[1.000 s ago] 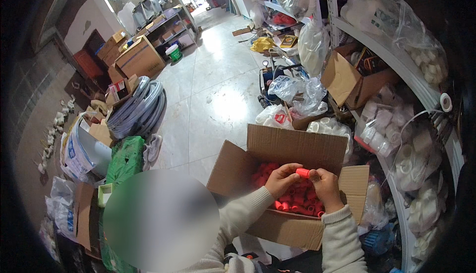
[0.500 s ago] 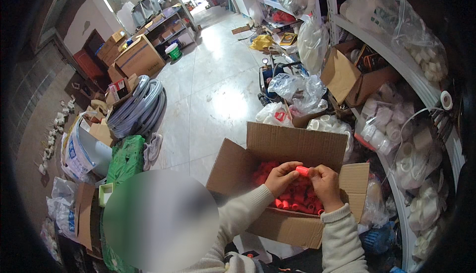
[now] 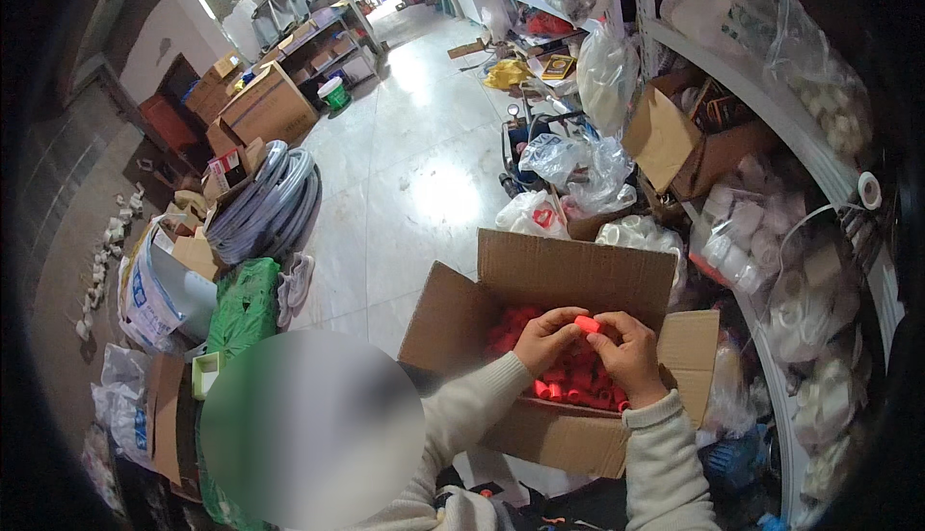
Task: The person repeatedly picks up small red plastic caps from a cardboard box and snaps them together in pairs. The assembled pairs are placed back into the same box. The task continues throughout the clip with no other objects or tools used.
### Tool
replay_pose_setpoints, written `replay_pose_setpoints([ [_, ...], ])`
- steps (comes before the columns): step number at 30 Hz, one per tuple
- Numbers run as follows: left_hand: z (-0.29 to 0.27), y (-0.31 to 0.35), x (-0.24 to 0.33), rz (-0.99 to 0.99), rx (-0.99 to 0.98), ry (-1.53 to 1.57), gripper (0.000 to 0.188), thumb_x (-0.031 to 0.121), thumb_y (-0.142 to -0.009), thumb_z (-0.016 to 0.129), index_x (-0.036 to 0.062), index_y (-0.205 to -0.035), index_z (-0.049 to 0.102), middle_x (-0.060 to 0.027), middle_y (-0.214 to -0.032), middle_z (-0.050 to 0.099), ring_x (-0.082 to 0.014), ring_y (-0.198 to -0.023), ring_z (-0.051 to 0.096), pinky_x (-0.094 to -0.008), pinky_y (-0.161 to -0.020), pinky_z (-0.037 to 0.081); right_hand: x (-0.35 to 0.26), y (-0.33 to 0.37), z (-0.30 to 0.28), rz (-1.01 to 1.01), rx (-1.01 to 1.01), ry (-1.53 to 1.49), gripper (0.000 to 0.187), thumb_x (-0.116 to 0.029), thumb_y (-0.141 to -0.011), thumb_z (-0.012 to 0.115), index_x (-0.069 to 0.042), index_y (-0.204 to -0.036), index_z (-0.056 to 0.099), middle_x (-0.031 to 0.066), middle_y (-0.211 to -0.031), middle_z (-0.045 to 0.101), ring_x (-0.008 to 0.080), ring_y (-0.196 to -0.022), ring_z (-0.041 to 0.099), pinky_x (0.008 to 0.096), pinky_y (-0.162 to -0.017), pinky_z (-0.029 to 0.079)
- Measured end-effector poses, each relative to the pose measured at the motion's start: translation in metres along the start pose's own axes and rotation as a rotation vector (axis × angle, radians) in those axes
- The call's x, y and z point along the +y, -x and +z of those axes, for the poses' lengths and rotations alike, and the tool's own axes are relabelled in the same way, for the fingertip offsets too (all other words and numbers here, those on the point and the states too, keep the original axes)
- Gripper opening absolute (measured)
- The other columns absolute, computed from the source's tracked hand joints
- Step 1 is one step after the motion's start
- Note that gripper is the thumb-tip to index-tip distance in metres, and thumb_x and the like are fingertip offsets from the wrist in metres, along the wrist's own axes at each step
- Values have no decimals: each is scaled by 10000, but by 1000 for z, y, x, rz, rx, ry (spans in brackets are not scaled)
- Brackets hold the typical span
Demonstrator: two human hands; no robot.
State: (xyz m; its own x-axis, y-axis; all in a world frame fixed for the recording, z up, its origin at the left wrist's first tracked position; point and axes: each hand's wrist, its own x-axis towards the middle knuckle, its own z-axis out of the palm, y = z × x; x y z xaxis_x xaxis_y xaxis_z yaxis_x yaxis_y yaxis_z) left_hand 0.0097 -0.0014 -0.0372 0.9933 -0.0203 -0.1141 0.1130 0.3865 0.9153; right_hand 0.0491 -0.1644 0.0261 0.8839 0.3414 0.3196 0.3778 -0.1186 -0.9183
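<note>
Both hands are raised over an open cardboard box (image 3: pixel 568 271) filled with red plastic pipe fittings (image 3: pixel 578 377). Between them is one short red pipe fitting (image 3: pixel 587 324), a small cylinder. My left hand (image 3: pixel 551 340) pinches its left end with thumb and fingers. From the other side, my right hand (image 3: pixel 628 353) has its fingertips and thumb closed on the same piece. The box flaps stand folded outward around my wrists. Part of the heap is hidden behind my hands.
Shelving (image 3: pixel 800 97) with bagged white fittings (image 3: pixel 752 232) curves along the right. Plastic bags (image 3: pixel 578 165) lie beyond the box. A coil of grey hose (image 3: pixel 270 203), a green wrapped bundle (image 3: pixel 246 309) and large cartons (image 3: pixel 270 107) line the left. Tiled floor (image 3: pixel 385 232) runs between.
The red fitting has tilted slightly between my fingers, and my right hand has rotated, its thumb now below the piece. Both hands stay over the box.
</note>
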Motion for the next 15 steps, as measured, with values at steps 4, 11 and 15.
replay_pose_setpoints([
  [4, 14, 0, 13, -67, 6, -72, 276, 124, -880, 532, 37, -1141, 509, -32, -976, 585, -103, -835, 565, -255, -715, 491, 23, 0, -13, 170, 60, 232, 286, -273, -715, 707, -36, -833, 598, 128, -735, 597, 245, -643, 598, 342, -590, 475],
  [11, 7, -4, 9, 7, 109, -93, 198, 125, -884, 511, 23, -1050, 547, -31, -888, 588, -96, -750, 554, -246, -675, 486, 21, -2, -5, -130, -5, 249, 243, -101, -666, 692, -34, -886, 614, 134, -825, 627, 248, -768, 625, 313, -675, 491],
  [15, 18, -2, 13, 46, 58, -120, 222, 103, -880, 518, 13, -1083, 530, -43, -901, 603, -89, -729, 575, -248, -637, 509, 14, 1, -17, 7, -48, 182, 193, -94, -659, 695, -19, -822, 624, 127, -788, 622, 233, -712, 614, 311, -636, 484],
])
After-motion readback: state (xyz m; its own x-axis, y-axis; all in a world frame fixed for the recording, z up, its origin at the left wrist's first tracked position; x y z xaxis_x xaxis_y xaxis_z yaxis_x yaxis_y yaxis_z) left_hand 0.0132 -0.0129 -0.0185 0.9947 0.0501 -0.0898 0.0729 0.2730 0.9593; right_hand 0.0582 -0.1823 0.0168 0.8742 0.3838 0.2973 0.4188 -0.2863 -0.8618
